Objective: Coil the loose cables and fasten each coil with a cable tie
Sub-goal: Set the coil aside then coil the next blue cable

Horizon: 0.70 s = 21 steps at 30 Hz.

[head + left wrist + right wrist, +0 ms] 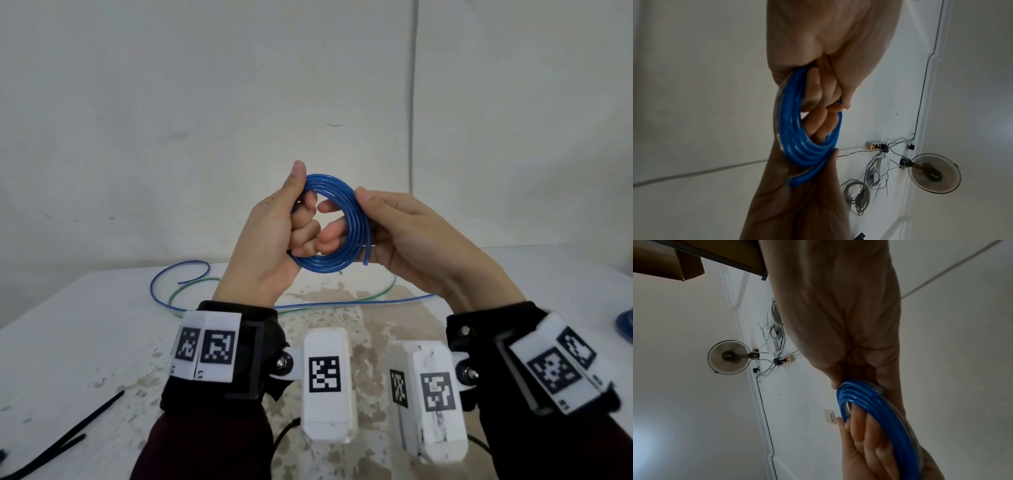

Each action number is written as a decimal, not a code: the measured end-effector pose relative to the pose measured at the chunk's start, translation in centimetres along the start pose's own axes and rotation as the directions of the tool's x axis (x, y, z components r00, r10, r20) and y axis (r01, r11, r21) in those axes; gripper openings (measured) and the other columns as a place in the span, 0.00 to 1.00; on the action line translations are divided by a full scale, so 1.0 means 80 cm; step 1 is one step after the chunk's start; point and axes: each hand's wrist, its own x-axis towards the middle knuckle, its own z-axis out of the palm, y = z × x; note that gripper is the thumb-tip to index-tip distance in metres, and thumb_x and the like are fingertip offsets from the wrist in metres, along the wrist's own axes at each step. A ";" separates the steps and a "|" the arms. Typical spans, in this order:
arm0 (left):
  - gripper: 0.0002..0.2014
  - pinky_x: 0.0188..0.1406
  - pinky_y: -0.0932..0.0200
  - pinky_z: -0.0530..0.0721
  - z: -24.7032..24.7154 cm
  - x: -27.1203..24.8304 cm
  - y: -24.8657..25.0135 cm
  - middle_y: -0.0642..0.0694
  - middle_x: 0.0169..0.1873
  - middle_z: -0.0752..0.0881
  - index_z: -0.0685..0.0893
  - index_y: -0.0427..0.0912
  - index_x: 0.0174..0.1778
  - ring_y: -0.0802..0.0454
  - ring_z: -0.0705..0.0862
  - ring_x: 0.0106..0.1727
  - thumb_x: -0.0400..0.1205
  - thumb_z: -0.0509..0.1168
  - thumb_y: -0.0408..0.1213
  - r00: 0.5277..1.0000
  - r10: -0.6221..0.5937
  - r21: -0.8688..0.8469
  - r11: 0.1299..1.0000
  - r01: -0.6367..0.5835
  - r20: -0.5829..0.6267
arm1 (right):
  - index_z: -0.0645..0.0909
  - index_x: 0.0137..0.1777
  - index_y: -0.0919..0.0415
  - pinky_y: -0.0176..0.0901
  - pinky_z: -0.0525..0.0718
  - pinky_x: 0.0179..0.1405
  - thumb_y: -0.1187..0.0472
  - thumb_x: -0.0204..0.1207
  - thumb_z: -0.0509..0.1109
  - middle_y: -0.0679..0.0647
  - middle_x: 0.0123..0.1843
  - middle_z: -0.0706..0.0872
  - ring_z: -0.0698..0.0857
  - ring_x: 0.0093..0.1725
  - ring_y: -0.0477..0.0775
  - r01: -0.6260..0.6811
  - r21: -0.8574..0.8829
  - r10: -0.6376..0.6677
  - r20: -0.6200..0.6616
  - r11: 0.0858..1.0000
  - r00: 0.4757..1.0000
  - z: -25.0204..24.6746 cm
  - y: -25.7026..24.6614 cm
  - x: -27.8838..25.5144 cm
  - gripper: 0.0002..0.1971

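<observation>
I note blue coil [337, 226] held above bench [85, 325]: left hand [270, 236] fingers curled through it, right hand [407, 236] pinching opposite side. Loose cables [191, 274] near far edge.

Head view bright, evenly lit; both wrist views dim, edges warped

Coil [337, 226] held up above table [85, 325], between both hands: left hand [274, 240] on its left side, right hand [407, 236] on its right, fingers of both through the middle. Free end [367, 255] sticks out at coil's lower right. Loose cables [178, 284] on table behind the wrists, running left to right. Cable ties [68, 435] on table at near left. Wall [205, 102] behind table; conduit [412, 96] runs up it right of centre.
</observation>
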 end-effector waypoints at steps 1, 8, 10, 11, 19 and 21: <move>0.23 0.19 0.65 0.56 -0.001 0.000 0.000 0.54 0.16 0.55 0.72 0.44 0.26 0.58 0.53 0.16 0.84 0.58 0.53 1.000 -0.001 -0.005 1.000 0.001 0.002 | 0.83 0.58 0.62 0.52 0.86 0.55 0.57 0.88 0.49 0.58 0.42 0.91 0.90 0.44 0.54 0.002 0.003 -0.002 0.007 1.000 1.000 0.001 0.000 0.000 0.20; 0.24 0.19 0.64 0.52 -0.002 0.001 0.001 0.55 0.14 0.57 0.73 0.45 0.23 0.59 0.54 0.14 0.84 0.59 0.53 0.997 -0.054 -0.105 0.993 0.060 0.055 | 0.80 0.63 0.65 0.53 0.88 0.54 0.59 0.88 0.48 0.61 0.43 0.91 0.90 0.47 0.58 0.056 -0.025 -0.055 0.056 0.998 0.997 -0.004 -0.001 -0.004 0.20; 0.24 0.21 0.63 0.52 -0.003 0.002 0.002 0.55 0.14 0.56 0.73 0.45 0.24 0.59 0.54 0.15 0.84 0.59 0.53 0.998 -0.042 -0.082 0.996 0.045 0.037 | 0.81 0.61 0.66 0.54 0.87 0.57 0.58 0.88 0.48 0.62 0.44 0.91 0.90 0.48 0.58 0.042 -0.018 -0.041 0.053 0.999 0.998 -0.001 0.000 -0.003 0.20; 0.24 0.21 0.63 0.52 -0.004 0.002 0.002 0.55 0.15 0.56 0.73 0.45 0.24 0.59 0.54 0.15 0.84 0.59 0.53 0.999 -0.035 -0.083 0.996 0.037 0.026 | 0.82 0.59 0.65 0.53 0.87 0.58 0.58 0.88 0.48 0.62 0.44 0.91 0.90 0.48 0.58 0.035 -0.001 -0.035 0.053 0.999 0.998 0.000 0.000 -0.003 0.20; 0.21 0.23 0.62 0.74 -0.015 0.001 0.011 0.52 0.14 0.60 0.70 0.43 0.25 0.57 0.60 0.14 0.82 0.57 0.48 0.966 -0.112 -0.106 0.984 0.140 0.232 | 0.75 0.43 0.65 0.38 0.71 0.38 0.57 0.89 0.47 0.50 0.26 0.65 0.66 0.28 0.50 0.040 0.052 -0.039 -0.019 0.998 0.999 0.007 -0.002 0.003 0.19; 0.18 0.30 0.59 0.82 -0.021 -0.003 0.015 0.51 0.15 0.63 0.72 0.41 0.28 0.54 0.67 0.16 0.78 0.59 0.49 0.949 -0.140 0.095 0.988 0.118 0.283 | 0.75 0.42 0.65 0.36 0.71 0.37 0.57 0.88 0.48 0.49 0.25 0.63 0.63 0.27 0.49 0.014 0.003 -0.014 -0.009 1.000 1.000 0.004 -0.005 -0.001 0.19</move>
